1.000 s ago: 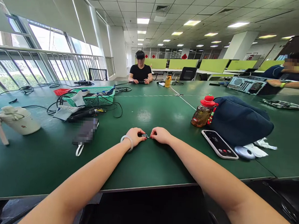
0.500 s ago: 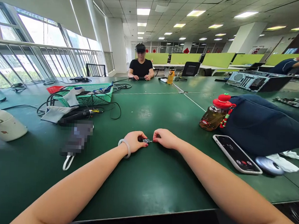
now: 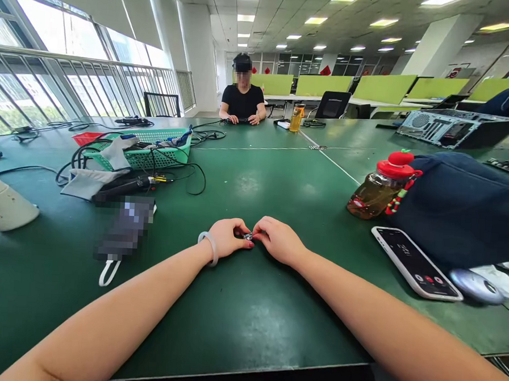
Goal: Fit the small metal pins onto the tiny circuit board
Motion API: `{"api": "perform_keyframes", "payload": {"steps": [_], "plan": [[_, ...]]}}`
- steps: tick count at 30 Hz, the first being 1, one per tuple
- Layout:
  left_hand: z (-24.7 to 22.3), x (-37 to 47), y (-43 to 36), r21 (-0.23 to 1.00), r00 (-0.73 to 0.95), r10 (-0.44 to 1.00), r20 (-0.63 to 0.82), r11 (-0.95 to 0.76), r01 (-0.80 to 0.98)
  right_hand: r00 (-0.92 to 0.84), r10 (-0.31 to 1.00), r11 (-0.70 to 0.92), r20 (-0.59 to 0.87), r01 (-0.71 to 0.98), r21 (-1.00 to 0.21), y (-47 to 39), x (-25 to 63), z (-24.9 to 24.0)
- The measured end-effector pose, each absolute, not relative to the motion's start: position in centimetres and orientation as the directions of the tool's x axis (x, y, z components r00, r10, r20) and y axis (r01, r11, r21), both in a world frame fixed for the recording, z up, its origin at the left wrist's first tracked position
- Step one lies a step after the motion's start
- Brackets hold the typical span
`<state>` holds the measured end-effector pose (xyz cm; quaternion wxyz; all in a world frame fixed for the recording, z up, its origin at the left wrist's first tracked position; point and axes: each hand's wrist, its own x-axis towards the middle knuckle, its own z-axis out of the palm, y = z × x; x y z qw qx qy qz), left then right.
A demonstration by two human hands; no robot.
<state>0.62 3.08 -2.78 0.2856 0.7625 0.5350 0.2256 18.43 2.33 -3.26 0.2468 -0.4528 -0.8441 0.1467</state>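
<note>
A small electronic part (image 3: 247, 236) sits just above the desk's (image 3: 247, 326) near edge, pinched between the thumb and fingers of the left hand (image 3: 227, 236). The right hand (image 3: 278, 239) has its fingertips drawn together at the part's right side; whether they grip anything cannot be told. Farther out, a smartphone (image 3: 416, 264) and a red-lidded bottle (image 3: 379, 185) are toward the right edge, and a green basket (image 3: 162, 158) is toward the left.

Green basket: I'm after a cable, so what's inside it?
The green basket holds dark cables and a blue-grey bundle; grey cloth drapes over its near side. They cover its bottom, so what lies beneath is hidden.
</note>
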Motion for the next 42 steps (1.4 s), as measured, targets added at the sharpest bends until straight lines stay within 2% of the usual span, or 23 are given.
{"api": "perform_keyframes", "payload": {"steps": [7, 13, 19, 26, 34, 42], "plan": [[-2.5, 0.6, 3.0, 0.717, 0.319, 0.948, 0.013, -0.231, 0.657, -0.488, 0.818, 0.575, 0.303, 0.701, -0.422, 2.2, 18.5, -3.3], [-2.9, 0.5, 3.2, 0.734, 0.303, 0.952, 0.030, -0.227, 0.640, -0.487, 0.818, 0.575, 0.307, 0.699, -0.425, 2.0, 18.8, -2.8], [-3.1, 0.5, 3.4, 0.737, 0.278, 0.960, 0.039, -0.216, 0.640, -0.518, 0.833, 0.546, 0.195, 0.710, -0.445, 2.6, 19.5, -2.9], [-3.0, 0.4, 3.5, 0.725, 0.224, 0.972, 0.071, -0.205, 0.658, -0.530, 0.830, 0.540, 0.172, 0.688, -0.484, 2.7, 19.2, -3.3], [-2.6, 0.5, 3.2, 0.733, 0.223, 0.973, 0.067, -0.199, 0.650, -0.502, 0.835, 0.538, 0.226, 0.657, -0.529, 2.6, 19.1, -3.2], [-2.8, 0.5, 3.3, 0.747, 0.226, 0.970, 0.086, -0.213, 0.629, -0.431, 0.884, 0.445, 0.183, 0.650, -0.616, 2.8, 19.5, -3.2]]}}
